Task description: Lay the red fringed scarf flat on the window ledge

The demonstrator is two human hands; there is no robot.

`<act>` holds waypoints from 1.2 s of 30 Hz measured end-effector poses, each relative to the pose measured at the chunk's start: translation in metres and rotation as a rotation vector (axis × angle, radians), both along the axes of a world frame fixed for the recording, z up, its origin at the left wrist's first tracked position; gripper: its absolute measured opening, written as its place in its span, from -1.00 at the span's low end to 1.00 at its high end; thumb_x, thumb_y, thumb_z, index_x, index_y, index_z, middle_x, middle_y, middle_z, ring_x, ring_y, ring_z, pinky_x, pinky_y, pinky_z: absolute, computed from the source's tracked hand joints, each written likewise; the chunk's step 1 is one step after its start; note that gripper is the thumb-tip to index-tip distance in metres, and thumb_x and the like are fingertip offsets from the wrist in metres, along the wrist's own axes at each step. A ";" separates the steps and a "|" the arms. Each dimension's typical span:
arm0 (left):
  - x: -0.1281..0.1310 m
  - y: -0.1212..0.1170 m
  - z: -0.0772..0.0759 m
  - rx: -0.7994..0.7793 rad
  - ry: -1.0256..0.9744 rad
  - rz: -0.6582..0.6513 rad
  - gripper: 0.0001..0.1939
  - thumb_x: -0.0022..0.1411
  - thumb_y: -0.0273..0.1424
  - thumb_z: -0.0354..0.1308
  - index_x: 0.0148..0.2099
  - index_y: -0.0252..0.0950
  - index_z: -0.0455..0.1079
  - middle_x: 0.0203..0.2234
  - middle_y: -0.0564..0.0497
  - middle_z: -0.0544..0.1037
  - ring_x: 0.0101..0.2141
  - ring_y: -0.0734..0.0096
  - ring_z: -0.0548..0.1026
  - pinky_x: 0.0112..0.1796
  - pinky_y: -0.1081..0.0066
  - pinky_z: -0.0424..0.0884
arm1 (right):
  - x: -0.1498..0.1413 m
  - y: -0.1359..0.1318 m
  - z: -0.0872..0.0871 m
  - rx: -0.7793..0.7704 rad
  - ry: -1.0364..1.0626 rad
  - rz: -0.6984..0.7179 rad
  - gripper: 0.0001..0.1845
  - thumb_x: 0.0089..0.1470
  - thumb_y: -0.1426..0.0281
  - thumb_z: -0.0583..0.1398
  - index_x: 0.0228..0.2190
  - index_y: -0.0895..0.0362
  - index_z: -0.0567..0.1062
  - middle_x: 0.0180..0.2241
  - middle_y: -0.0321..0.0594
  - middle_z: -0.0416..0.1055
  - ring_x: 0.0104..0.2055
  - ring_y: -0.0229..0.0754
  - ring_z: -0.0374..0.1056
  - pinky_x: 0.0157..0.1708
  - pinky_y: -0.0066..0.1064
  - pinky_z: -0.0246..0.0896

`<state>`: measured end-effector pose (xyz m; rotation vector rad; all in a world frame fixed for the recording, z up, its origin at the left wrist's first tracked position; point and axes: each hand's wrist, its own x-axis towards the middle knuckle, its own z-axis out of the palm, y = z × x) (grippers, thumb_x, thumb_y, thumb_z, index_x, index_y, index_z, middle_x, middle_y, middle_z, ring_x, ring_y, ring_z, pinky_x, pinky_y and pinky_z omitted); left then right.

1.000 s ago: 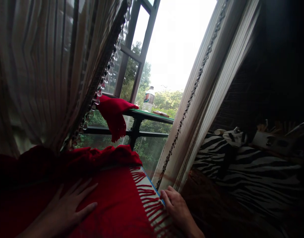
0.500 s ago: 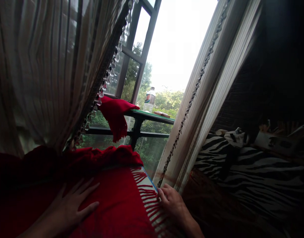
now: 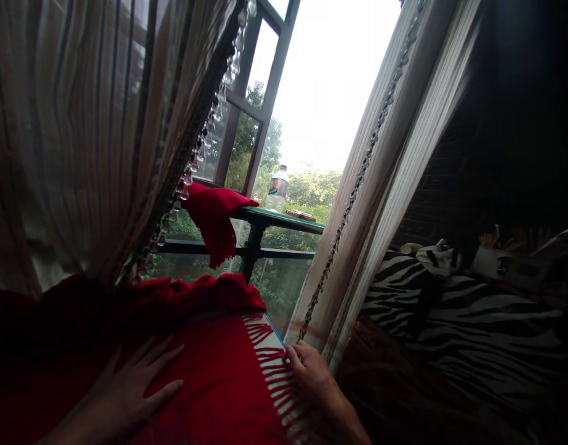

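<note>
A red fringed cloth (image 3: 219, 371) is spread over a white surface in front of me, bunched along its far edge. My left hand (image 3: 130, 386) lies flat on it with fingers spread. My right hand (image 3: 309, 371) rests on the red fringe (image 3: 277, 371) at the cloth's right edge, its fingers curled down onto the tassels. A second red fringed cloth (image 3: 214, 219) hangs over the window rail further off.
Striped curtains with bead trim (image 3: 93, 136) hang left and right of the window. A plastic bottle (image 3: 277, 188) and a small flat object stand on the green ledge (image 3: 284, 217). A zebra-print cover (image 3: 455, 327) lies to the right.
My right hand has slid left and forward along the fringe. My left hand has stayed flat on the cloth.
</note>
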<state>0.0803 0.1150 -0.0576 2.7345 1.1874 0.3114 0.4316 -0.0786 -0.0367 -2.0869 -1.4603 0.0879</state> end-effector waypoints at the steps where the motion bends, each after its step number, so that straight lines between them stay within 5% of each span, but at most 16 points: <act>1: 0.000 -0.001 0.001 -0.001 0.005 0.001 -0.21 0.37 0.21 0.02 0.50 0.02 0.18 0.50 -0.01 0.06 0.50 -0.16 -0.03 0.42 -0.39 -0.22 | 0.005 -0.001 0.000 0.006 -0.003 -0.027 -0.44 0.41 0.21 -0.05 -0.40 0.12 0.64 -0.36 -0.17 0.47 -0.27 -0.12 0.46 -0.22 -0.30 0.23; 11: -0.003 0.006 -0.006 0.007 -0.013 0.001 -0.23 0.37 0.21 0.04 0.49 0.06 0.19 0.50 -0.01 0.08 0.50 -0.15 0.00 0.42 -0.37 -0.17 | -0.023 0.030 -0.010 0.026 0.044 0.101 -0.46 0.39 0.15 -0.02 -0.40 0.05 0.64 -0.30 -0.20 0.52 -0.27 -0.18 0.49 -0.21 -0.41 0.27; 18: 0.000 0.006 -0.008 0.024 0.013 0.013 -0.24 0.38 0.22 0.02 0.49 0.09 0.18 0.50 0.02 0.10 0.50 -0.12 0.01 0.42 -0.35 -0.19 | 0.011 0.022 -0.009 0.034 0.012 -0.043 -0.46 0.38 0.20 -0.05 -0.47 0.08 0.58 -0.35 -0.12 0.49 -0.27 -0.08 0.47 -0.21 -0.30 0.23; 25: -0.002 0.015 -0.019 0.034 -0.047 -0.003 -0.27 0.38 0.23 0.03 0.48 0.15 0.19 0.50 0.05 0.12 0.50 -0.15 0.01 0.42 -0.38 -0.20 | -0.013 0.041 -0.007 0.020 0.018 0.081 -0.46 0.39 0.12 -0.02 -0.45 0.03 0.59 -0.32 -0.22 0.50 -0.28 -0.17 0.47 -0.22 -0.38 0.23; 32: 0.000 0.002 -0.005 -0.006 -0.035 0.010 -0.28 0.38 0.19 0.05 0.48 0.12 0.22 0.50 0.04 0.12 0.49 -0.17 0.02 0.41 -0.40 -0.20 | 0.017 0.042 -0.008 0.018 -0.003 -0.025 -0.49 0.37 0.22 -0.01 -0.48 0.06 0.59 -0.38 -0.13 0.51 -0.31 -0.09 0.47 -0.28 -0.29 0.16; 36: 0.000 0.002 -0.005 0.010 -0.067 0.009 -0.30 0.39 0.16 0.07 0.47 0.12 0.24 0.49 0.03 0.13 0.49 -0.20 0.04 0.40 -0.41 -0.19 | 0.015 0.059 -0.008 0.045 -0.001 0.038 -0.47 0.39 0.17 -0.02 -0.44 0.06 0.61 -0.34 -0.16 0.51 -0.28 -0.11 0.48 -0.24 -0.33 0.23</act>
